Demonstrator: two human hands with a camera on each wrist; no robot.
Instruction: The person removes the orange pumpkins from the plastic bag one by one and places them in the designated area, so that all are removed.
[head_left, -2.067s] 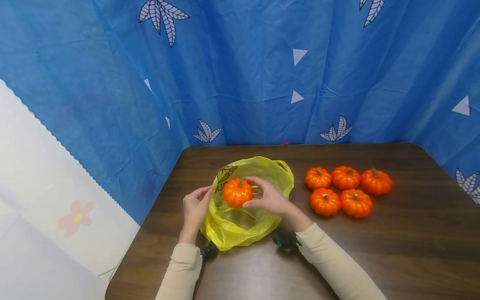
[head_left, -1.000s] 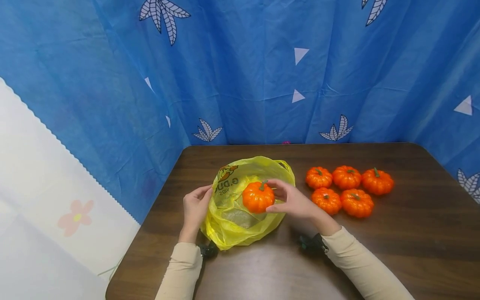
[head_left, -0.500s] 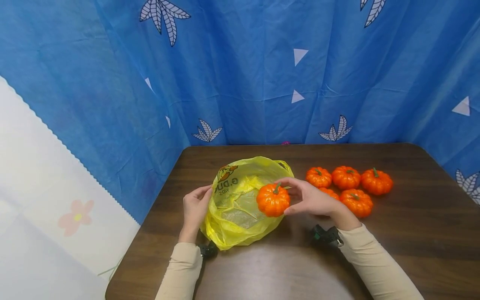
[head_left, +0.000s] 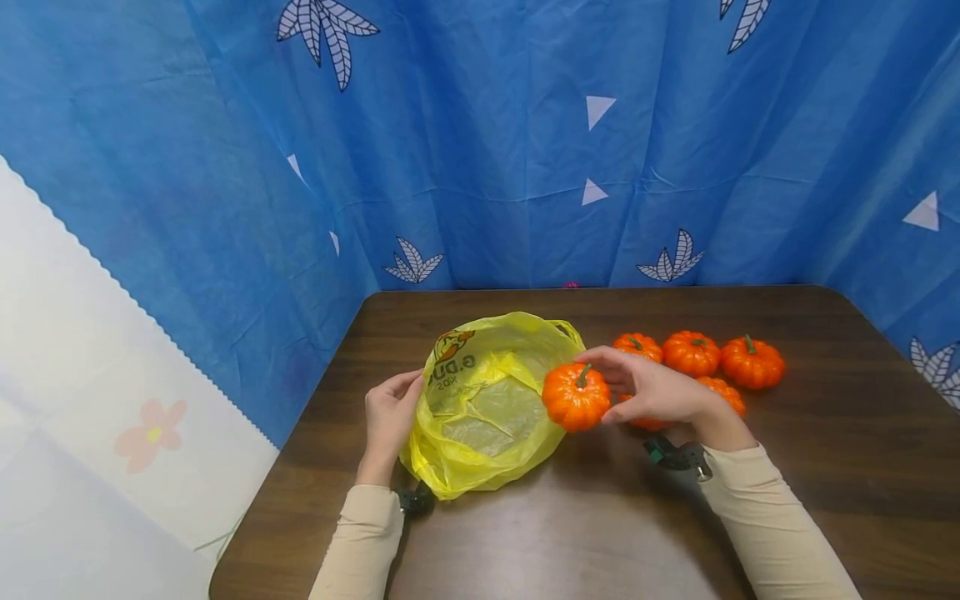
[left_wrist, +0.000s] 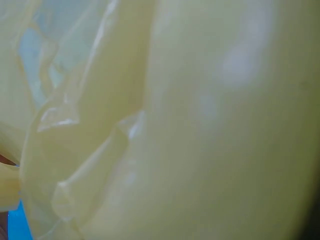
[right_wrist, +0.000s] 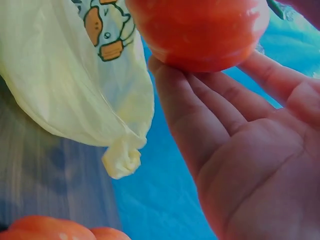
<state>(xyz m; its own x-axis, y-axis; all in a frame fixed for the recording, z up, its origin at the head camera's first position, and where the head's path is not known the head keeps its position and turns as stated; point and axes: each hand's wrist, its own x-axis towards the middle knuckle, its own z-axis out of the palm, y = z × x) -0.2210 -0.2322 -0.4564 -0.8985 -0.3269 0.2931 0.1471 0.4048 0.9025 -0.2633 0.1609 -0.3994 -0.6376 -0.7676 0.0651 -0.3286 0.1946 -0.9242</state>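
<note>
My right hand (head_left: 656, 390) holds a small orange pumpkin (head_left: 576, 398) with a green stem, raised at the right rim of a yellow plastic bag (head_left: 457, 471). In the right wrist view, fingers (right_wrist: 185, 110) lie under and around this pumpkin (right_wrist: 205, 35), beside the bag (right_wrist: 60, 95). My left hand (head_left: 392, 417) pinches the bag's left edge and keeps its mouth spread. The inside of the bag shows no pumpkin. Yellow film (left_wrist: 200, 140) fills nearly all of the left wrist view, hiding the left fingers there.
Several more pumpkins (head_left: 752, 363) stand grouped on the dark wooden table (head_left: 840, 483), right of the bag; my right hand partly covers some. A blue patterned curtain (head_left: 495, 150) hangs behind the table. White cloth (head_left: 97, 350) hangs at the left.
My right hand has carried the pumpkin rightward from over the middle of the bag to its right rim. The left hand and the bag have stayed put.
</note>
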